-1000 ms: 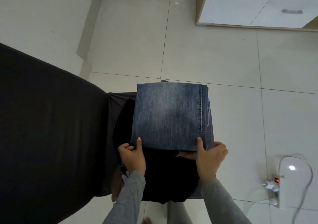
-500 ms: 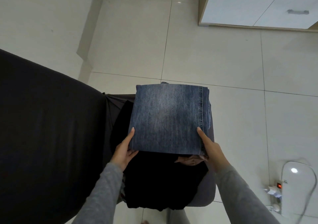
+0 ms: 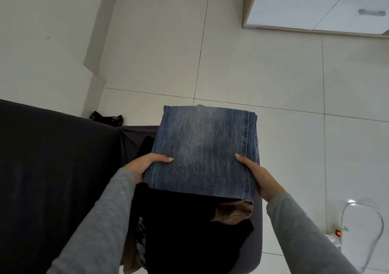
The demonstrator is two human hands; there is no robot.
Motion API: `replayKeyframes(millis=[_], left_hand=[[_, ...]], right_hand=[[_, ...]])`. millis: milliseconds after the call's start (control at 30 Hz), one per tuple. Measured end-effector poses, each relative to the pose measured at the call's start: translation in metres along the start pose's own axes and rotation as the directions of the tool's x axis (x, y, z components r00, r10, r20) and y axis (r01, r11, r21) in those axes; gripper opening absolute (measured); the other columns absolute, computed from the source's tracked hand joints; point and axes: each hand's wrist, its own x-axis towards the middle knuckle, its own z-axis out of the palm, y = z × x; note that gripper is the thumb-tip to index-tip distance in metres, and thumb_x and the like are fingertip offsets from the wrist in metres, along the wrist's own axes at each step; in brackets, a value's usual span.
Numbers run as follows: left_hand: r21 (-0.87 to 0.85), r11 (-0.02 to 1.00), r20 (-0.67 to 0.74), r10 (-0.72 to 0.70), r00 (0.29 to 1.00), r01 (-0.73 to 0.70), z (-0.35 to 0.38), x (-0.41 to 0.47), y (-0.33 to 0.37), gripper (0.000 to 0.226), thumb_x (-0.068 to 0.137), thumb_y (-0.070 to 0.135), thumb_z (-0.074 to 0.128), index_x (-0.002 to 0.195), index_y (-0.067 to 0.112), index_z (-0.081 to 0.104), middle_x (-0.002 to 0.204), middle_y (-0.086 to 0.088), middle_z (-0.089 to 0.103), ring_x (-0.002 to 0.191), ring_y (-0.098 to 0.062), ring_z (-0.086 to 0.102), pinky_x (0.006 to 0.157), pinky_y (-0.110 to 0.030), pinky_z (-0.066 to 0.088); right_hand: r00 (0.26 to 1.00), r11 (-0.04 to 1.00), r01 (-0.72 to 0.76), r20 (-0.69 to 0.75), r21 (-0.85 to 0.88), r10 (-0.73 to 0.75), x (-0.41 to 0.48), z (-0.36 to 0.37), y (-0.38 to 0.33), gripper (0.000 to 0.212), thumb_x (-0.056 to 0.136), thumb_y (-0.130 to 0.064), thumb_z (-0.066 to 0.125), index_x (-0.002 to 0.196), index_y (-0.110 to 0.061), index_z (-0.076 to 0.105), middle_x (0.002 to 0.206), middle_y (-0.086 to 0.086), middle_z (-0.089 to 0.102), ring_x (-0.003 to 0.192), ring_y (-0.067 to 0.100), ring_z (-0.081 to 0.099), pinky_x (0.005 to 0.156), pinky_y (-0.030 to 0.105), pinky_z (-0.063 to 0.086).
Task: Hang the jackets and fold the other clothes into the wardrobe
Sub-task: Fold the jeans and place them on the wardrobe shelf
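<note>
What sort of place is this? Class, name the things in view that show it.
Probably a bedroom at home: a white cupboard, likely the wardrobe, stands on the tiled floor, a dark-covered bed or sofa lies on the left, and folded jeans are held above a pile of clothes.

Soft, cool, rather dim light is spreading evenly over the floor [image 3: 273,74] and is casting no hard shadows. A small glare spot is shining on the white device [image 3: 362,221] at the near right, and a red lamp [image 3: 338,233] is glowing beside it. The dark cover [image 3: 52,168] at the left and the black cloth [image 3: 189,231] under the jeans [image 3: 202,151] are sinking into near-black and losing detail. The jeans are showing crisp weave and stitching. The wide lens is skewing the tile joints and the wardrobe [image 3: 305,4] edge at the far corners.
</note>
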Motion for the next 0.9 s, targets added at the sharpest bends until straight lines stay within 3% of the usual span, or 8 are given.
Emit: replayKeyframes(millis=[133,267,333,433,500,700,800,900], left_hand=[[0.004,0.999,0.041,-0.037,0.999,0.037,0.010,-0.001,0.018,0.042,0.058,0.009,0.074,0.098,0.005,0.062,0.074,-0.010,0.073,0.066,-0.023,0.070,0.057,-0.029,0.054],[-0.086,0.992,-0.026,0.093,0.995,-0.095,0.016,-0.002,0.007,0.059,0.057,-0.002,0.070,0.115,0.001,0.060,0.096,-0.015,0.070,0.088,-0.029,0.066,0.070,-0.036,0.055],[-0.100,0.983,-0.037,0.152,0.988,-0.156,0.021,-0.010,0.000,0.049,0.069,-0.013,0.067,0.115,0.002,0.058,0.100,-0.014,0.067,0.091,-0.029,0.063,0.075,-0.037,0.052],[-0.130,0.968,-0.043,0.213,0.976,-0.217,0.027,-0.029,-0.007,0.041,0.076,-0.016,0.061,0.111,0.004,0.058,0.098,-0.011,0.067,0.091,-0.027,0.062,0.080,-0.037,0.051],[-0.161,0.951,-0.042,0.259,0.965,-0.263,0.031,-0.051,-0.008,0.054,0.063,-0.015,0.070,0.112,0.005,0.059,0.099,-0.012,0.067,0.092,-0.027,0.063,0.082,-0.037,0.051],[-0.277,0.876,-0.020,0.405,0.914,-0.394,0.045,-0.143,0.017,0.045,0.052,0.001,0.058,0.096,0.001,0.061,0.091,-0.012,0.065,0.081,-0.026,0.063,0.068,-0.032,0.053],[-0.346,0.802,0.035,0.530,0.847,-0.487,0.060,-0.217,0.034,0.030,0.071,0.017,0.067,0.097,0.003,0.066,0.094,-0.012,0.069,0.082,-0.026,0.066,0.077,-0.036,0.051],[-0.313,0.753,0.098,0.632,0.769,-0.579,0.078,-0.280,0.045,0.029,0.089,0.032,0.057,0.103,0.008,0.067,0.098,-0.011,0.072,0.087,-0.025,0.069,0.078,-0.038,0.051]], right_hand=[[0.996,0.991,-0.034,0.091,0.127,0.023,-0.002,-0.006,-0.021,0.037,0.082,-0.027,0.068,0.111,-0.008,0.059,0.096,0.013,0.073,0.081,0.027,0.070,0.066,0.036,0.057],[0.998,0.991,0.036,0.039,0.127,-0.042,-0.005,0.002,-0.028,0.041,0.080,0.001,0.066,0.120,0.000,0.057,0.110,0.016,0.068,0.096,0.030,0.066,0.075,0.040,0.054],[0.996,0.989,0.082,0.013,0.122,-0.084,-0.012,0.005,-0.026,0.046,0.078,0.006,0.066,0.122,0.000,0.056,0.111,0.017,0.067,0.097,0.032,0.066,0.074,0.041,0.055],[0.986,0.976,0.169,-0.038,0.135,-0.165,-0.032,0.006,-0.028,0.046,0.076,0.006,0.066,0.120,-0.002,0.056,0.108,0.017,0.068,0.093,0.033,0.066,0.069,0.039,0.055],[0.975,0.962,0.223,-0.055,0.158,-0.217,-0.055,0.007,-0.030,0.044,0.075,0.009,0.065,0.118,0.000,0.057,0.104,0.017,0.068,0.090,0.032,0.066,0.067,0.039,0.055],[0.896,0.866,0.443,-0.069,0.230,-0.439,-0.147,0.003,-0.049,0.045,0.073,0.009,0.066,0.117,0.000,0.060,0.110,0.018,0.068,0.093,0.034,0.067,0.068,0.039,0.057],[0.814,0.766,0.566,-0.058,0.304,-0.578,-0.224,-0.002,-0.059,0.042,0.078,-0.014,0.071,0.118,-0.008,0.061,0.110,0.012,0.070,0.098,0.030,0.068,0.076,0.039,0.057],[0.751,0.700,0.641,-0.069,0.315,-0.656,-0.288,-0.009,-0.067,0.048,0.074,-0.028,0.073,0.117,-0.009,0.063,0.109,0.012,0.070,0.100,0.031,0.067,0.084,0.043,0.054]])
